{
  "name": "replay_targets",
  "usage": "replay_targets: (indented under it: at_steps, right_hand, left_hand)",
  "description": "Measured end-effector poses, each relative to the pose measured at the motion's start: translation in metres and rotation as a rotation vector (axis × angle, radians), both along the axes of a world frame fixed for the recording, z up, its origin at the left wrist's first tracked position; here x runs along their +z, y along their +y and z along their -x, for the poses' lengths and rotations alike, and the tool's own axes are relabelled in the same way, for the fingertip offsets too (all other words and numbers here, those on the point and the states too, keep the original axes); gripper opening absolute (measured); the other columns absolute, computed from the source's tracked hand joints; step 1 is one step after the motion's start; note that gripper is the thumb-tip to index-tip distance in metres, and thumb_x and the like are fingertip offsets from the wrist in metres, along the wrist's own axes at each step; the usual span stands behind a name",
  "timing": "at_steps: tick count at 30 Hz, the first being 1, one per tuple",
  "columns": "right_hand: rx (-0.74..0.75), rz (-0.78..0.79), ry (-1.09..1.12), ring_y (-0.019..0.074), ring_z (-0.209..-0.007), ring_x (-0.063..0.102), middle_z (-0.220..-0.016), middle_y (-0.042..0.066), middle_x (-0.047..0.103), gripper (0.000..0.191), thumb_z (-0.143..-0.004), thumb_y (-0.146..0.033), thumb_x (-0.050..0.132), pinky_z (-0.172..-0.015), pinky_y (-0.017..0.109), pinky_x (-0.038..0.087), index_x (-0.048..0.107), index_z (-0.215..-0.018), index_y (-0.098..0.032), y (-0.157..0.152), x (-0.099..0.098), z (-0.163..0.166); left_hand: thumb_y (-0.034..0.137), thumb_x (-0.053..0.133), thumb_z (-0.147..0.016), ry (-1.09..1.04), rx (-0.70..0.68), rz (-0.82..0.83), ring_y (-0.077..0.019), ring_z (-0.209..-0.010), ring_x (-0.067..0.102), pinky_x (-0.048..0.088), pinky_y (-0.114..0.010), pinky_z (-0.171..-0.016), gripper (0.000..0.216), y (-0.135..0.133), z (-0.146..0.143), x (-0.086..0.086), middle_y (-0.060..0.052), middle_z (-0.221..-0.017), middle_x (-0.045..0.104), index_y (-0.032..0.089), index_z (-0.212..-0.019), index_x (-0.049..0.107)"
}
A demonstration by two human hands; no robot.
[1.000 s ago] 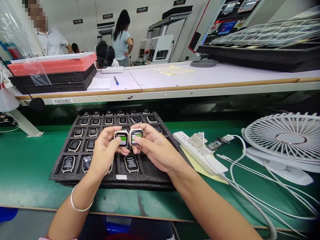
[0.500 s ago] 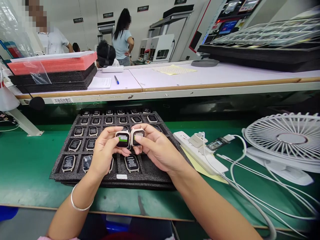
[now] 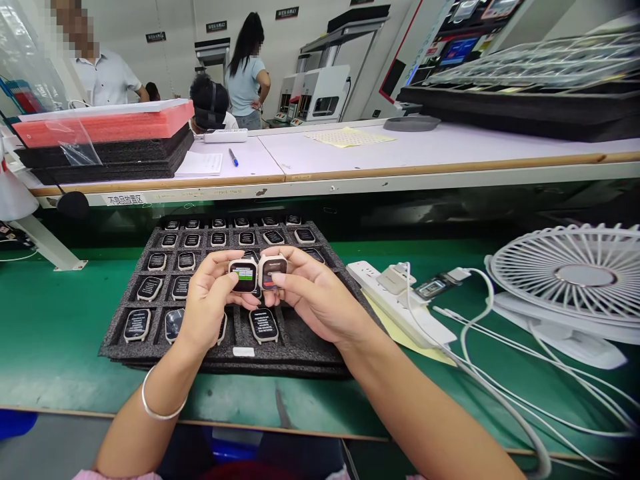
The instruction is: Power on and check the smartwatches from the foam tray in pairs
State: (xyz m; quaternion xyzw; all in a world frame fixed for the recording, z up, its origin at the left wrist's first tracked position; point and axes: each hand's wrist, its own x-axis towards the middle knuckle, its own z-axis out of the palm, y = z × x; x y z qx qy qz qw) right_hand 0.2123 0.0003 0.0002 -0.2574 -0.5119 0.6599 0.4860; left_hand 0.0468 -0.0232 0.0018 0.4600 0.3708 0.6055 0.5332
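Observation:
My left hand (image 3: 206, 303) grips a small white-cased smartwatch body (image 3: 243, 275) with a lit screen showing a green band. My right hand (image 3: 311, 297) holds a second smartwatch body (image 3: 273, 269) right beside it, thumb on its dark screen. Both hands hover side by side over a black foam tray (image 3: 295, 340) on the green bench. Several more watch bodies (image 3: 263, 325) lie face up in the tray's pockets.
A white power strip (image 3: 395, 305) with plugs and white cables (image 3: 480, 373) lies right of the tray, and a white fan (image 3: 570, 283) lies beyond it. A raised shelf (image 3: 400, 157) carries stacked foam trays (image 3: 105, 147), paper and a pen. Other people are in the background.
The screens on both held watches changed: the left one went from a bright green display to dark with a green band, the right one turned dark. Hands stayed almost in place.

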Motion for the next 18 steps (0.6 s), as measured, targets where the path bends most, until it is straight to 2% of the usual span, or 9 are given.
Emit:
replay_targets:
  at_steps: [7,15,18]
  right_hand:
    - [-0.009,-0.032,-0.013,0.0111,-0.060,0.062,-0.080,-0.003,0.066,0.034,-0.080,-0.025,0.076,-0.062,0.027,0.047,0.062,-0.111,-0.022,0.0008,-0.0025,-0.0005]
    - [-0.020,-0.027,-0.005,0.0117,-0.061,0.063,-0.082,-0.003,0.067,0.037,-0.072,-0.015,0.072,-0.062,0.028,0.048,0.062,-0.106,-0.022,0.0036,-0.0025,0.0023]
    - [-0.023,0.011,0.021,0.0117,-0.060,0.063,-0.081,-0.003,0.067,0.038,-0.069,-0.015,0.073,-0.061,0.027,0.049,0.063,-0.105,-0.022,0.0086,-0.0043,0.0032]
  left_hand:
    - [0.027,0.071,-0.077,0.069,0.023,-0.045,-0.0096,-0.053,0.068,0.061,-0.023,-0.053,0.035,0.0004,-0.0017,-0.0024,0.000,-0.092,0.068,0.018,-0.108,0.058]
    - [0.022,0.066,-0.075,0.051,0.005,-0.031,-0.0101,-0.056,0.069,0.060,-0.023,-0.056,0.037,0.0044,0.0004,-0.0030,-0.001,-0.093,0.067,0.018,-0.111,0.058]
    - [0.019,0.067,-0.073,0.056,0.039,-0.047,-0.0082,-0.057,0.067,0.059,-0.022,-0.058,0.042,0.0045,-0.0024,-0.0021,-0.001,-0.096,0.067,0.019,-0.114,0.058]
